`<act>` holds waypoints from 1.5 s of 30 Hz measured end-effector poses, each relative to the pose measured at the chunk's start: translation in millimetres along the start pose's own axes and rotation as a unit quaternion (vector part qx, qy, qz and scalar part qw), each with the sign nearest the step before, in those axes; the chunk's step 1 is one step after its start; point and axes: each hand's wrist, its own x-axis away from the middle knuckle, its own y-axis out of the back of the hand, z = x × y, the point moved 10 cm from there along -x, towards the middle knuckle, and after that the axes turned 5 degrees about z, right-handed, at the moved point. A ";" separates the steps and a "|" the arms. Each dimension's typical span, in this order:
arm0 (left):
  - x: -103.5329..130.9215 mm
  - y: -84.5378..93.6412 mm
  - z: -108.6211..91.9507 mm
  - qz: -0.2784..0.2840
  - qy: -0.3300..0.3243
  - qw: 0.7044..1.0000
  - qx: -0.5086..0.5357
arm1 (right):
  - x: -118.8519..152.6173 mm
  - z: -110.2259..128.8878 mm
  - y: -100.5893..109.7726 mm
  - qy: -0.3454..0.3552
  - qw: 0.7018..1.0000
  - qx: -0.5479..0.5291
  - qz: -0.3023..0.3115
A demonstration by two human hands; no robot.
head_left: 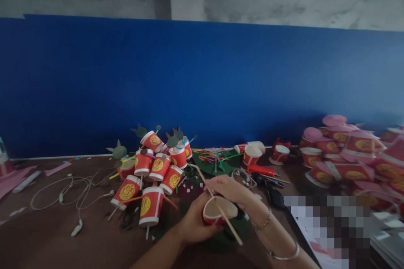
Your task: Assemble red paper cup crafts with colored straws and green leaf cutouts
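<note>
Brown table (pixel 97 246), paper cup (pixel 213 209) in left hand (pixel 196 220)

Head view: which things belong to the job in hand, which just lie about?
Likely in the job:
paper cup, in the left hand
stick across its mouth, by the right hand
similar red cups, piled

Seemingly just lying about:
white earphones
white paper scraps

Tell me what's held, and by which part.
The left fingers hold a paper cup by its side; the right fingers seem to pinch a stick toward its far end.
</note>
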 end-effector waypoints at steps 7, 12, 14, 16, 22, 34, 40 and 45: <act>7.4 14.3 9.2 -0.107 -0.019 0.993 -0.038 | -6.2 -4.6 -0.1 0.009 0.989 -0.135 -0.063; 19.6 38.1 19.4 -0.240 0.004 0.969 -0.068 | -7.1 -13.0 2.2 0.005 0.963 -0.222 -0.150; 19.9 42.1 18.4 -0.255 0.005 0.964 -0.070 | -7.3 -14.7 0.7 0.008 0.954 -0.248 -0.165; 18.3 43.6 14.8 -0.255 -0.008 0.965 -0.066 | -6.9 -14.4 4.2 0.018 0.948 -0.264 -0.177; 16.5 43.5 11.1 -0.232 -0.031 0.971 -0.048 | -2.4 -12.1 40.7 0.068 0.929 -0.281 -0.230; 14.1 43.7 15.8 -0.229 -0.001 0.972 -0.047 | 23.7 -3.7 105.0 0.137 0.890 -0.279 -0.333; 12.5 45.4 17.9 -0.231 0.025 0.972 -0.047 | 4.8 15.9 23.9 0.084 0.994 -0.052 -0.042; 11.3 44.6 15.1 -0.227 0.015 0.971 -0.067 | 8.2 24.3 13.4 0.102 0.987 0.100 -0.072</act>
